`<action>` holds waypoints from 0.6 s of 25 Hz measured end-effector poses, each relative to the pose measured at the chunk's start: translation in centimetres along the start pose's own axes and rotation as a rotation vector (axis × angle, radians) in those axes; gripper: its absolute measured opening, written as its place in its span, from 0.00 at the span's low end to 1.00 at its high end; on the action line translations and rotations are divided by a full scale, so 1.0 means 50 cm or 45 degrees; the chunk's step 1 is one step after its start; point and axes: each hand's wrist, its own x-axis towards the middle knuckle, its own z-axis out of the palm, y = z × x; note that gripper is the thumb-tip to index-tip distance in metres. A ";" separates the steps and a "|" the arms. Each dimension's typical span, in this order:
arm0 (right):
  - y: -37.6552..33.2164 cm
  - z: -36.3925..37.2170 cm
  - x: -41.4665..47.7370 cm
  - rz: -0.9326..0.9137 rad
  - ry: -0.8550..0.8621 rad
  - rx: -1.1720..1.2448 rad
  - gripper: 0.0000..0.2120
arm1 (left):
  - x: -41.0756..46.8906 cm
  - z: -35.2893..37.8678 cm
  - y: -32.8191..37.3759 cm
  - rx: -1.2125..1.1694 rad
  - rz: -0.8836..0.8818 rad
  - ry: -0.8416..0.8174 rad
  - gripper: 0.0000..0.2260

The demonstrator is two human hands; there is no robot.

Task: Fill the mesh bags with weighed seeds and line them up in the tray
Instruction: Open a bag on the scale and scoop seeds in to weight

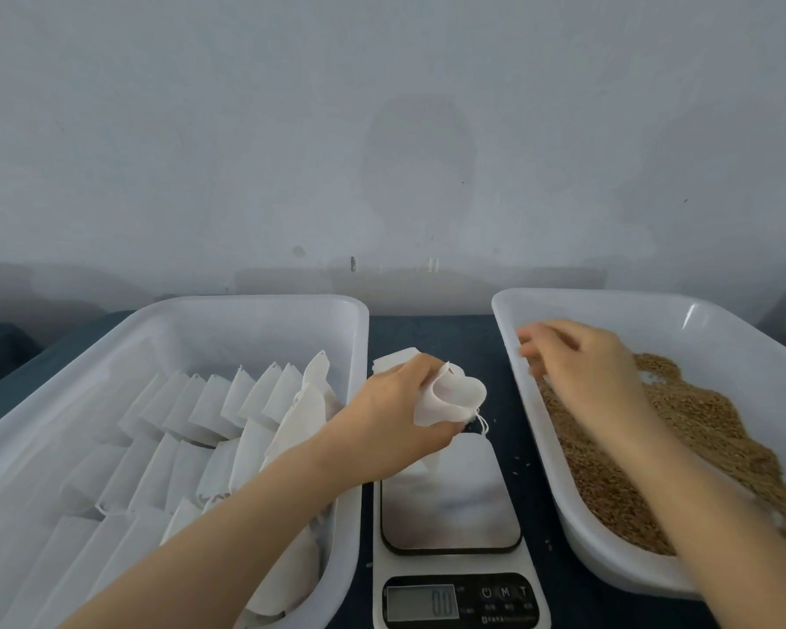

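Gripping open mesh bag (450,397) above scale (450,515), left hand (395,415) curling round it; right hand (581,360) hovering over seeds (699,429) in right tray (563,301), fingers blurred, grasp unclear; left tray (246,306) holding rows of bags (209,401)

On the kitchen scale (461,567), at 6 o'clock in the view: grey display (420,602) showing two zeros, set toward its 3 o'clock end. At 3 o'clock of the display, three round buttons in a row: power symbol (487,592), then M (505,592), then T (523,591). Under each button, tiny white captions, too small to read. At 6 o'clock of the buttons, one small printed line (502,620), blurred and illegible.
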 end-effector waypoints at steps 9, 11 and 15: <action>0.169 -0.089 0.064 0.703 -0.527 -1.224 0.20 | -0.004 0.003 0.001 0.076 0.040 -0.248 0.22; 0.172 -0.084 0.066 0.689 -0.462 -1.205 0.17 | -0.003 0.002 -0.002 0.080 0.026 -0.243 0.22; 0.170 -0.078 0.057 0.594 -0.433 -1.174 0.16 | -0.004 0.002 -0.004 0.102 0.019 -0.250 0.22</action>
